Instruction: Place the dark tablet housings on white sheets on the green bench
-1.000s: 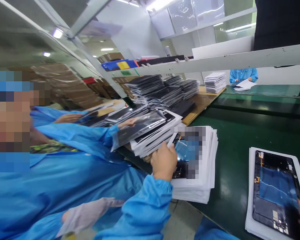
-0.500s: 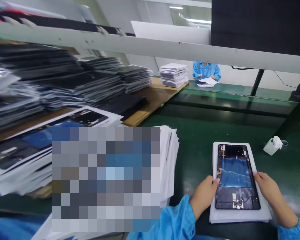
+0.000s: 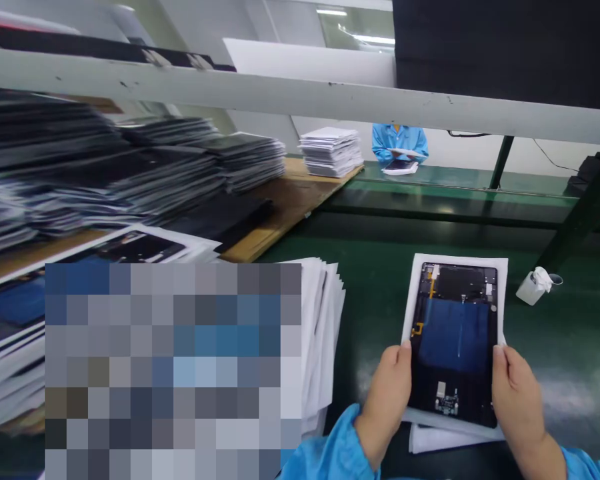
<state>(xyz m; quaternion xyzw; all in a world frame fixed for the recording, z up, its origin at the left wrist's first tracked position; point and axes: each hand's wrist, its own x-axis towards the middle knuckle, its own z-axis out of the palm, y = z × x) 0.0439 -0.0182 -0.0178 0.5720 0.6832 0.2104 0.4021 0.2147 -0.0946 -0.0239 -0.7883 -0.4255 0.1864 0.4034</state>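
An opened tablet (image 3: 453,387) with a blue panel, orange ribbon cables and a small circuit board lies face up between my hands. Under it is a white sheet (image 3: 503,287), tilted along with the tablet. My left hand (image 3: 386,390) grips the left edge, thumb on top and the other fingers mostly hidden. On the opposite edge my right hand (image 3: 520,390) is closed the same way. Below and a little apart, more white sheets (image 3: 440,440) rest on the green table (image 3: 570,413).
To my left stands a pile of white sheets (image 3: 323,333), partly covered by a blurred patch. Behind it are dark stacked panels (image 3: 175,177) and a paper stack (image 3: 330,152) on a wooden board (image 3: 260,243). A small white container (image 3: 533,287) stands at right. Across the room, a person (image 3: 399,141) handles sheets.
Both hands have raised the tablet and its white sheet off the sheets beneath, tilting the far end up. The view has swung slightly right. The person across the room has lifted a sheet.
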